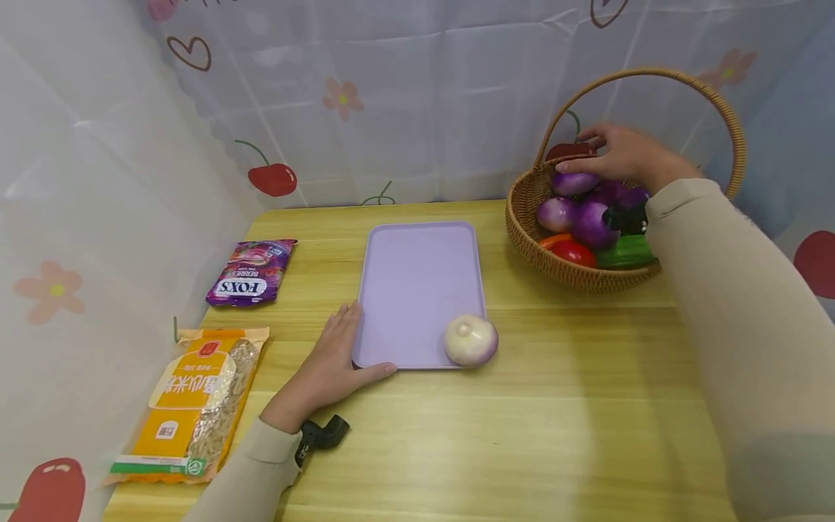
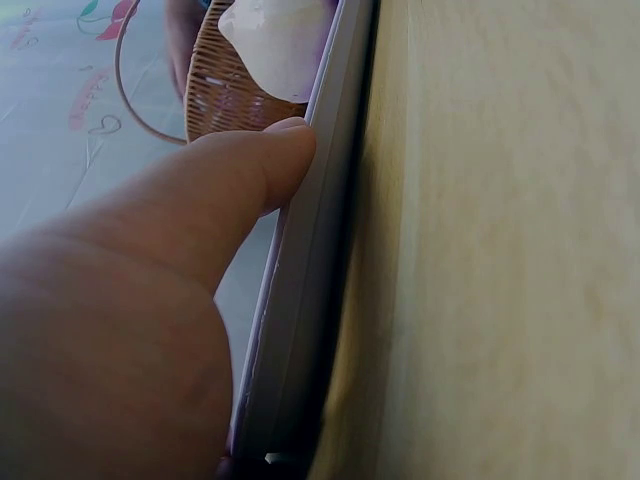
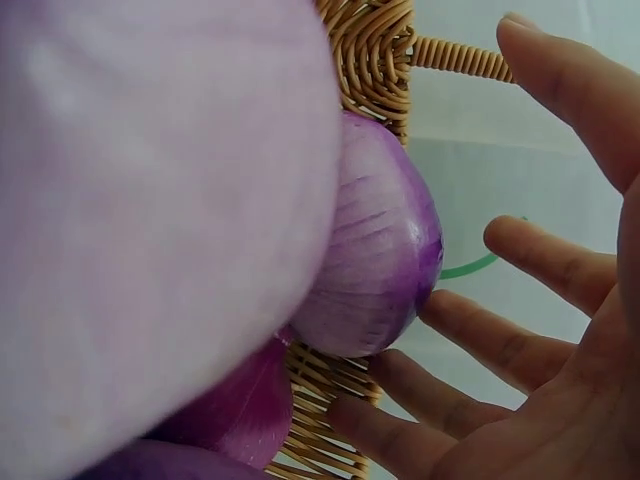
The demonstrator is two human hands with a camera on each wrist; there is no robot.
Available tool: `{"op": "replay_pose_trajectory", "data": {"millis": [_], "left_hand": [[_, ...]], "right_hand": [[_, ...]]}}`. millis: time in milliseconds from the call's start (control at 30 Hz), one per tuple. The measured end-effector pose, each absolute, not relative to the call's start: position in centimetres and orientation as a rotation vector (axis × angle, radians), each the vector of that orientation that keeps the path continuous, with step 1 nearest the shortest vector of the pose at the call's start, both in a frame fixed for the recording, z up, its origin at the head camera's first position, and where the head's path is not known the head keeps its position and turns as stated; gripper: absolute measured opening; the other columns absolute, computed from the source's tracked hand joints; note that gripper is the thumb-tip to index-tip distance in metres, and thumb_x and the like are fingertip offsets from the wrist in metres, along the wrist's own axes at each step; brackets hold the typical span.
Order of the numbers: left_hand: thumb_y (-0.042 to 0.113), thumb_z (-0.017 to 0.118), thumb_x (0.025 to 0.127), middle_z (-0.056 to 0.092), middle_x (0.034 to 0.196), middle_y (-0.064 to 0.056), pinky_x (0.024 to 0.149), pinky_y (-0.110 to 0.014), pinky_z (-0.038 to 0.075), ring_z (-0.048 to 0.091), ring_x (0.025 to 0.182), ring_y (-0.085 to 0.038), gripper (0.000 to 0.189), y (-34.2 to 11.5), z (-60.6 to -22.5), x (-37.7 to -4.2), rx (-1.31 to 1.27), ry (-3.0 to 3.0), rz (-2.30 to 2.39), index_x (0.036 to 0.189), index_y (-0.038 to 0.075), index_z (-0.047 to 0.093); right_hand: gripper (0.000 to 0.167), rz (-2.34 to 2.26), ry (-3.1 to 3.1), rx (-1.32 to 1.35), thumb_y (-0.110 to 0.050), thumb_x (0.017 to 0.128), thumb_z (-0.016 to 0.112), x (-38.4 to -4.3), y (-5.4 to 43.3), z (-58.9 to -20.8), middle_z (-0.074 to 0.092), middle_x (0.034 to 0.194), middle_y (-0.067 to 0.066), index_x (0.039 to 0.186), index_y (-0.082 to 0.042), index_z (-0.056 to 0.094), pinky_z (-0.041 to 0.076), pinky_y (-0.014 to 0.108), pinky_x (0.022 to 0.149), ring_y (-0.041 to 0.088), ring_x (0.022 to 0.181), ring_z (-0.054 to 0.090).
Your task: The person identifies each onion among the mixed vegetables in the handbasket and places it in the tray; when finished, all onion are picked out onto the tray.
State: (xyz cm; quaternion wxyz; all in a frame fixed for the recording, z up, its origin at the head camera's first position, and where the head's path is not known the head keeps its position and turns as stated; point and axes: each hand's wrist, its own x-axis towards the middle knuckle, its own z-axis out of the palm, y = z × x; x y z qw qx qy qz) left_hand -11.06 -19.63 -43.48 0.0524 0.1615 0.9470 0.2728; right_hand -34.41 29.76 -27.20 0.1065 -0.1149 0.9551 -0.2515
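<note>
A purple-and-white onion (image 1: 471,340) sits at the near right corner of a lilac tray (image 1: 417,290). My left hand (image 1: 329,362) rests against the tray's near left corner, fingers along the left side. In the left wrist view the thumb (image 2: 270,165) touches the tray's rim. Over the wicker basket (image 1: 522,217) my right hand (image 1: 629,156) reaches in from the right. The right wrist view shows its fingers spread, fingertips beside a purple onion (image 3: 375,240), nothing gripped. Another pale onion (image 3: 150,220) fills the foreground there, blurred.
Several purple onions (image 1: 593,225), a red vegetable (image 1: 574,253) and a green one (image 1: 626,252) lie in the basket under its tall arched handle (image 1: 737,138). At the left of the wooden table (image 1: 489,449) lie a purple candy bag (image 1: 253,272) and a yellow food packet (image 1: 196,406).
</note>
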Motion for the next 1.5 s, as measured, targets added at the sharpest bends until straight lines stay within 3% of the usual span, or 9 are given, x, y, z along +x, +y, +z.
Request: {"op": "replay_pose_trajectory", "data": {"millis": [433, 633, 1500], "left_hand": [[0.075, 0.069, 0.088, 0.011, 0.172, -0.022, 0.127, -0.050, 0.004, 0.004, 0.159, -0.036, 0.126, -19.6, -43.5, -11.4, 0.496, 2.888, 0.820, 0.166, -0.004, 0.011], [0.075, 0.070, 0.088, 0.012, 0.172, -0.021, 0.127, -0.050, 0.004, 0.004, 0.159, -0.036, 0.126, -19.5, -43.6, -11.4, 0.492, 2.882, 0.823, 0.167, -0.004, 0.011], [0.076, 0.068, 0.088, 0.011, 0.172, -0.021, 0.127, -0.051, 0.004, 0.004, 0.159, -0.036, 0.126, -19.5, -43.6, -11.3, 0.481, 2.877, 0.813, 0.167, -0.003, 0.010]], "right_hand": [[0.100, -0.704, 2.788, -0.377, -0.058, 0.095, 0.073, -35.2, 29.9, -27.9, 0.035, 0.156, 0.039, 0.162, 0.003, 0.031, 0.023, 0.069, 0.118, 0.057, 0.142, 0.032], [0.095, -0.749, 2.792, -0.376, -0.052, 0.094, 0.077, -35.1, 30.0, -28.7, 0.041, 0.151, 0.038, 0.159, 0.003, 0.036, 0.028, 0.066, 0.116, 0.053, 0.137, 0.038], [0.079, -0.847, 2.916, -0.320, -0.043, 0.094, 0.081, -34.7, 29.9, -29.8, 0.047, 0.143, 0.038, 0.150, 0.003, 0.049, 0.032, 0.065, 0.113, 0.054, 0.131, 0.043]]}}
